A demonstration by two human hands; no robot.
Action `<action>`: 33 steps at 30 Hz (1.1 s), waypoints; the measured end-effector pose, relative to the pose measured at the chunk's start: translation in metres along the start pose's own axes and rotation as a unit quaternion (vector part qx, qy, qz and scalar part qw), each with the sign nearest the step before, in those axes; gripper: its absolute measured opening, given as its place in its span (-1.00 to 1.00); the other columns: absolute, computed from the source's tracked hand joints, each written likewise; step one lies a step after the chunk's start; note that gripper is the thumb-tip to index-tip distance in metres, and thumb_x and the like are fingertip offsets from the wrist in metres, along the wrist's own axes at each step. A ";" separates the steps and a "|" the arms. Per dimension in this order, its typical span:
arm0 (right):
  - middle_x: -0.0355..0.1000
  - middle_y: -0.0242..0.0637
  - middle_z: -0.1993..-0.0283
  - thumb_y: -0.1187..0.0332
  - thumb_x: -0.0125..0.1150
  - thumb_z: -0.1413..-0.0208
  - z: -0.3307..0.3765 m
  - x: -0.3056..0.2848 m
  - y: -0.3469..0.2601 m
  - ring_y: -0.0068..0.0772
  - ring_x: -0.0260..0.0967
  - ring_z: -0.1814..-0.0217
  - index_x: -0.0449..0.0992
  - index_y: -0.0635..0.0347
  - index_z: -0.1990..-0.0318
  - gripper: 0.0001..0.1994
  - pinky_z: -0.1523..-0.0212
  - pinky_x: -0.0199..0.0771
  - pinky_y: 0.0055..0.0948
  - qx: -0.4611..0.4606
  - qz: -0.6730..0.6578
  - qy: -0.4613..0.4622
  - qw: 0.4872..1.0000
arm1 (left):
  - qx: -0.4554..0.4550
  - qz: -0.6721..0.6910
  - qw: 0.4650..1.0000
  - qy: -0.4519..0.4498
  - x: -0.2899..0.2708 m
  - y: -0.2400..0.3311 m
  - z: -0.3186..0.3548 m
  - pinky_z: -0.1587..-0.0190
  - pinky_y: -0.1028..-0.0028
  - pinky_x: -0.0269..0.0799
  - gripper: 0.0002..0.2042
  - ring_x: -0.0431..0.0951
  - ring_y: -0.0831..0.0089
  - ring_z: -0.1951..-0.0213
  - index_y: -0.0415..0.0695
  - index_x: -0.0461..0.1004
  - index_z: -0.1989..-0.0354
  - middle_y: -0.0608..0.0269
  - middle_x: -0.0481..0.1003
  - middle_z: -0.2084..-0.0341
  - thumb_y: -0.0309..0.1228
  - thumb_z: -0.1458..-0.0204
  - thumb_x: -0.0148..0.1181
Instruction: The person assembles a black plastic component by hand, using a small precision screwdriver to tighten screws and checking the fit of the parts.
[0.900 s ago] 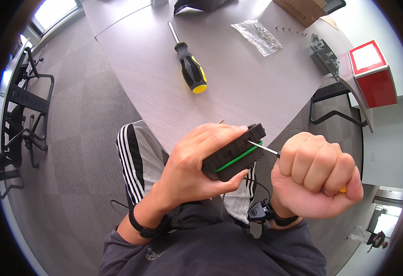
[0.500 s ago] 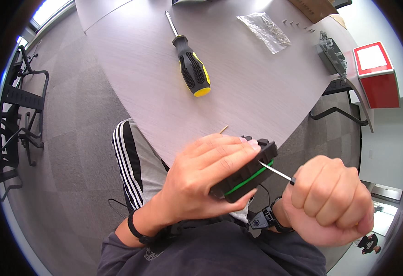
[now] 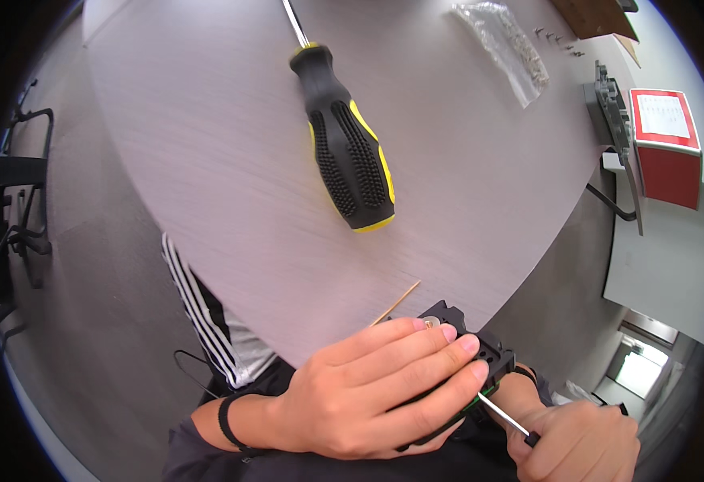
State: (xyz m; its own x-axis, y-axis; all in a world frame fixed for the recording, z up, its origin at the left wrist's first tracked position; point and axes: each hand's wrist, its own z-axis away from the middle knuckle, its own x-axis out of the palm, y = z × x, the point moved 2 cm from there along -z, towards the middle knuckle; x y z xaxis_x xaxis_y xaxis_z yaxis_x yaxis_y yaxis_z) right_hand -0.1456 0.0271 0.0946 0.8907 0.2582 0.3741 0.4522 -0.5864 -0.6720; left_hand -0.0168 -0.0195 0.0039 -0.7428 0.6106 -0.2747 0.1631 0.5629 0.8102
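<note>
Black block: in the head view, the black block [image 3: 496, 359] with a green strip along its side is held at the near end of the worktop [image 3: 231, 161], partly hidden by fingers.
Left grip: the left grip [image 3: 384, 394] is closed over the black block, with the fingers spread across its top.
Right grip: the right grip [image 3: 581, 446] is wrapped round the handle of a thin screwdriver [image 3: 504, 414].
Thin screwdriver: its shaft is pointed far and left, up to the block's green-striped side; how deep the tip is set cannot be told.
Wooden stick: the wooden stick [image 3: 397, 301] is seen just beyond the left grip, partly covered.
Large screwdriver: the large black-and-yellow screwdriver [image 3: 348, 153] is laid mid-worktop, handle end near.
Far right: a clear bag [image 3: 506, 52] is placed beside small screws [image 3: 557, 38]; a grey part [image 3: 607, 104] is seen left of a red box [image 3: 665, 145].
</note>
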 end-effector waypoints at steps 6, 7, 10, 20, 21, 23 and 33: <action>-0.02 -0.53 0.76 0.54 -0.10 0.08 -0.004 -0.009 0.003 -0.69 -0.11 0.80 0.14 0.01 0.75 -0.72 0.76 -0.25 -0.58 -0.005 0.007 0.010 1.000 | 0.035 -0.024 0.999 0.006 0.006 -0.006 -0.007 0.15 0.45 0.48 -0.82 0.61 0.36 0.23 -0.06 0.53 0.29 0.23 0.61 0.33 -0.27 0.00 0.19; -0.02 -0.54 0.76 0.54 -0.10 0.07 -0.003 -0.010 0.003 -0.70 -0.11 0.80 0.14 0.00 0.75 -0.72 0.75 -0.26 -0.59 -0.004 0.006 0.018 1.000 | 0.029 -0.016 0.999 0.006 0.006 -0.007 -0.005 0.15 0.45 0.48 -0.82 0.61 0.36 0.23 -0.06 0.53 0.29 0.23 0.61 0.33 -0.27 0.00 0.19; -0.03 -0.56 0.76 0.54 -0.11 0.07 -0.003 -0.010 0.000 -0.72 -0.13 0.79 0.13 -0.01 0.75 -0.71 0.75 -0.26 -0.59 0.002 0.016 0.031 0.999 | 0.018 0.006 1.000 -0.005 0.006 -0.004 -0.004 0.14 0.45 0.47 -0.83 0.61 0.37 0.23 -0.05 0.53 0.29 0.24 0.61 0.34 -0.26 -0.02 0.18; -0.05 -0.60 0.79 0.67 -0.13 0.05 0.009 0.004 0.013 -0.78 -0.11 0.82 0.10 0.02 0.73 -0.67 0.78 -0.26 -0.64 -0.088 0.042 0.110 0.989 | 0.003 0.004 0.999 0.033 0.006 -0.008 0.004 0.15 0.37 0.48 -0.69 0.61 0.29 0.24 -0.18 0.53 0.23 0.13 0.60 0.27 -0.35 0.18 0.31; -0.07 -0.62 0.80 0.68 -0.13 0.05 0.007 0.007 0.009 -0.80 -0.12 0.84 0.10 0.01 0.73 -0.66 0.78 -0.28 -0.66 -0.140 0.020 0.058 0.988 | 0.012 0.014 0.999 0.033 0.007 -0.006 0.001 0.15 0.37 0.48 -0.68 0.61 0.29 0.23 -0.19 0.53 0.22 0.14 0.60 0.27 -0.35 0.19 0.32; -0.07 -0.62 0.79 0.69 -0.13 0.08 0.007 0.022 -0.003 -0.81 -0.13 0.84 0.10 0.00 0.73 -0.66 0.79 -0.29 -0.64 -0.165 0.026 0.034 0.985 | 0.027 0.031 0.999 0.034 0.008 -0.003 -0.004 0.14 0.35 0.48 -0.64 0.60 0.27 0.21 -0.21 0.53 0.20 0.13 0.59 0.25 -0.34 0.22 0.34; 0.00 -0.49 0.81 0.53 -0.14 0.03 0.017 0.027 0.010 -0.65 -0.07 0.85 0.06 -0.04 0.74 -0.69 0.81 -0.23 -0.55 -0.133 0.028 -0.020 0.991 | 0.022 0.035 0.999 0.014 0.006 -0.005 -0.002 0.12 0.30 0.47 -0.55 0.59 0.23 0.17 -0.25 0.51 0.14 0.11 0.58 0.22 -0.33 0.26 0.38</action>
State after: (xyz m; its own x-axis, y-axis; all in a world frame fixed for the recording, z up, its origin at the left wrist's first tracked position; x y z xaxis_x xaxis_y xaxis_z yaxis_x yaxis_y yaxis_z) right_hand -0.1163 0.0413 0.0864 0.9173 0.2465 0.3128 0.3791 -0.7810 -0.4964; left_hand -0.0233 -0.0202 -0.0003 -0.7462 0.6341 -0.2028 0.2431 0.5431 0.8037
